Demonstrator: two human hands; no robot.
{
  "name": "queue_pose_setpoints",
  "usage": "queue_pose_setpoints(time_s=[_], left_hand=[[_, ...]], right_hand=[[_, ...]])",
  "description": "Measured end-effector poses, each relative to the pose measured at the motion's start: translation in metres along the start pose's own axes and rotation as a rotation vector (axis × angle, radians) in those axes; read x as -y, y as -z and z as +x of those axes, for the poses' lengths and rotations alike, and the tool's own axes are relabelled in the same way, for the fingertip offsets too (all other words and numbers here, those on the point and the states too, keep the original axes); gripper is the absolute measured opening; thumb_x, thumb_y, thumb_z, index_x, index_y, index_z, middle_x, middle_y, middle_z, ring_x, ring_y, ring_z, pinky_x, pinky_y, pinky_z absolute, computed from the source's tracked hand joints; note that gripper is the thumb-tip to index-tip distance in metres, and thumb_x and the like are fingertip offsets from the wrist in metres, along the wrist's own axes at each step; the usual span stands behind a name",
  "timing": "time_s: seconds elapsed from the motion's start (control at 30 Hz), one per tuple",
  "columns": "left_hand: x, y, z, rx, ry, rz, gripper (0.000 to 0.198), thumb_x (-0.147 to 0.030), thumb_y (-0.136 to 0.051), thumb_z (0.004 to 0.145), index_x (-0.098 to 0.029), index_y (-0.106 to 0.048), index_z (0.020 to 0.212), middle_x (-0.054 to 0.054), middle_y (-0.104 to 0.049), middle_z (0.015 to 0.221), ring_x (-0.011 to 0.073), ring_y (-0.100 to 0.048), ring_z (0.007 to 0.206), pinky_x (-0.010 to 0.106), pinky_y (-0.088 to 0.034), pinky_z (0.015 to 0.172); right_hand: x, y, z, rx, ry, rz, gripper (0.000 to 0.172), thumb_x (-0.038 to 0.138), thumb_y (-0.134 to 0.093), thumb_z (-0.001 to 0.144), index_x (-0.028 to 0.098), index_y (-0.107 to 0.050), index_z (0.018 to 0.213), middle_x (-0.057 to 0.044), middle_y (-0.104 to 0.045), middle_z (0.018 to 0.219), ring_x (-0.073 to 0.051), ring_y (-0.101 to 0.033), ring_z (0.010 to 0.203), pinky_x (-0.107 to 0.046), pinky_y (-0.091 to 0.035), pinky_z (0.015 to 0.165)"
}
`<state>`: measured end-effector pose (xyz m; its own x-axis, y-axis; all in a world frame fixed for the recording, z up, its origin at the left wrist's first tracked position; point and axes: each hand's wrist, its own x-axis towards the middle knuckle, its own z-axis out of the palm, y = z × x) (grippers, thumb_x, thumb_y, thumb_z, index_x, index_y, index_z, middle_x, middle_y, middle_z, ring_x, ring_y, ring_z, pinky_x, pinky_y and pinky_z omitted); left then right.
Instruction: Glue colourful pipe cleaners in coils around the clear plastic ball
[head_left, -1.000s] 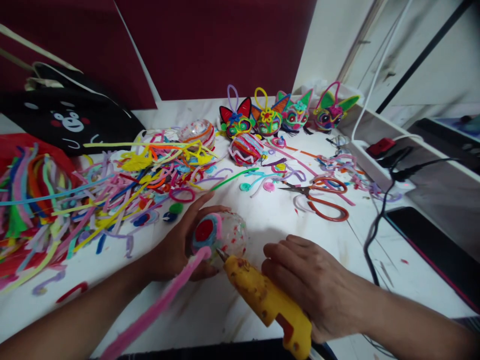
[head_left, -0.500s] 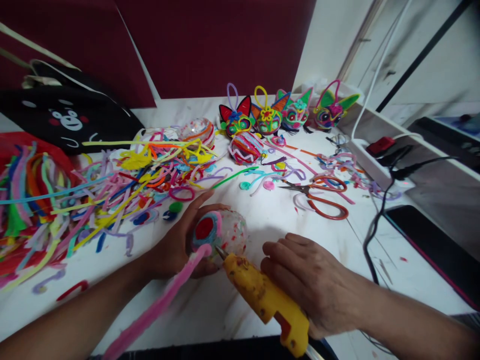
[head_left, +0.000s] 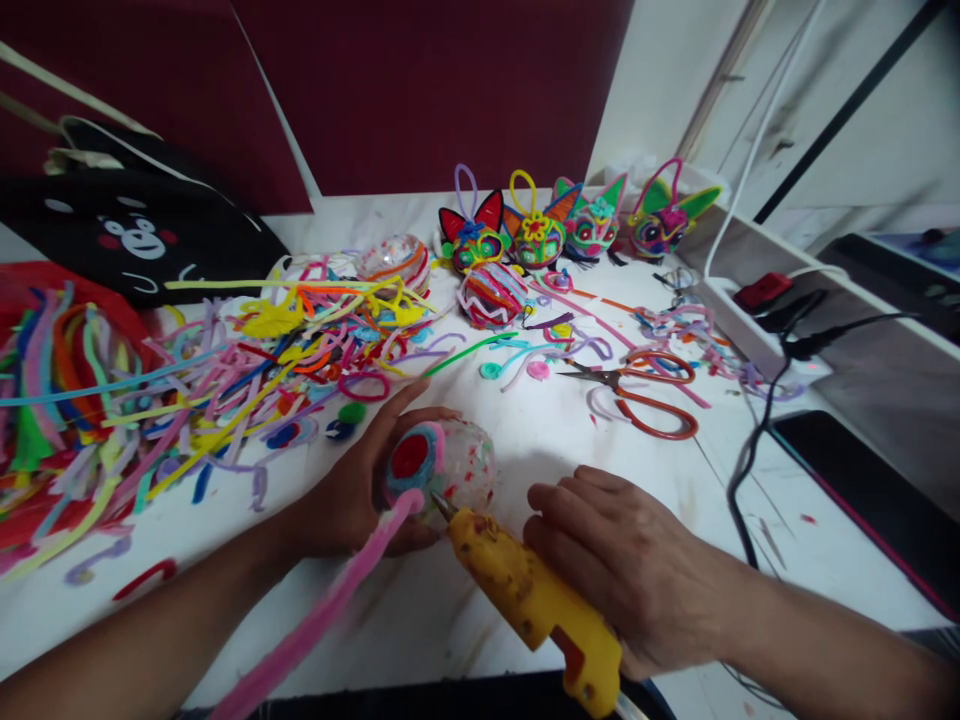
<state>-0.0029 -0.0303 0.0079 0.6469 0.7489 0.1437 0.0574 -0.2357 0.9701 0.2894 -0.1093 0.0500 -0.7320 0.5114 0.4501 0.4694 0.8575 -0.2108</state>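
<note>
My left hand is wrapped round a clear speckled ball that bears a red disc ringed in blue and pink. A long pink pipe cleaner runs from the ball's lower edge toward me, over my left forearm. My right hand grips a yellow glue gun. Its metal nozzle touches the ball next to the pipe cleaner's end.
A heap of coloured pipe cleaners covers the table's left half. Red scissors lie at mid right. Several finished cat-eared balls stand at the back. A black bag sits far left; black cables and a power strip lie right.
The glue gun's nozzle has crept a little left and up along the ball. Both hands have otherwise stayed in place.
</note>
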Motion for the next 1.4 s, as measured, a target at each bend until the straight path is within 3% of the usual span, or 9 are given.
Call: queue_pose_setpoints(time_s=[0.17,0.37,1.03,1.17,1.4], left_hand=[[0.0012,-0.0006,0.0001,-0.003,-0.013,-0.005,0.126,-0.016,-0.092,0.066,-0.045,-0.018,0.163,0.008,-0.047,0.159,0.034,-0.057,0.138,0.039,-0.059,0.103],[0.0011,-0.0005,0.0011,0.005,-0.01,-0.006,0.126,-0.014,-0.091,0.067,-0.045,-0.016,0.163,0.009,-0.046,0.16,0.0358,-0.056,0.138,0.041,-0.06,0.103],[-0.0037,-0.0003,0.0022,-0.021,0.062,0.007,0.122,-0.025,-0.093,0.066,-0.048,-0.021,0.161,0.007,-0.048,0.159,0.0373,-0.057,0.137,0.047,-0.058,0.104],[-0.0014,0.0021,0.0017,-0.026,0.063,0.034,0.124,-0.027,-0.094,0.065,-0.045,-0.019,0.163,0.01,-0.047,0.159,0.0392,-0.056,0.137,0.052,-0.055,0.108],[-0.0014,0.0027,0.0013,-0.025,0.063,0.04,0.123,-0.03,-0.093,0.065,-0.046,-0.02,0.162,0.008,-0.048,0.159,0.0386,-0.056,0.138,0.051,-0.055,0.107]], right_hand=[[-0.0002,0.0005,0.0005,0.016,0.0,0.004,0.03,0.024,-0.039,0.1,0.013,-0.066,0.096,-0.012,-0.064,0.09,-0.021,-0.047,0.066,-0.037,-0.039,0.061],[-0.0002,-0.0003,0.0022,-0.009,0.008,0.009,0.042,0.027,-0.031,0.105,0.011,-0.068,0.094,-0.012,-0.064,0.088,-0.022,-0.049,0.067,-0.036,-0.038,0.062],[-0.0006,-0.0025,0.0008,0.008,-0.006,0.003,0.043,0.027,-0.032,0.104,0.011,-0.07,0.094,-0.011,-0.064,0.087,-0.022,-0.046,0.066,-0.037,-0.035,0.062],[-0.0014,-0.0024,0.0006,0.021,-0.006,0.003,0.041,0.025,-0.033,0.103,0.011,-0.07,0.095,-0.012,-0.064,0.088,-0.023,-0.046,0.067,-0.038,-0.035,0.062],[-0.0019,-0.0031,-0.0004,0.029,-0.014,0.019,0.035,0.026,-0.039,0.102,0.011,-0.069,0.094,-0.01,-0.063,0.086,-0.022,-0.045,0.067,-0.038,-0.035,0.062]])
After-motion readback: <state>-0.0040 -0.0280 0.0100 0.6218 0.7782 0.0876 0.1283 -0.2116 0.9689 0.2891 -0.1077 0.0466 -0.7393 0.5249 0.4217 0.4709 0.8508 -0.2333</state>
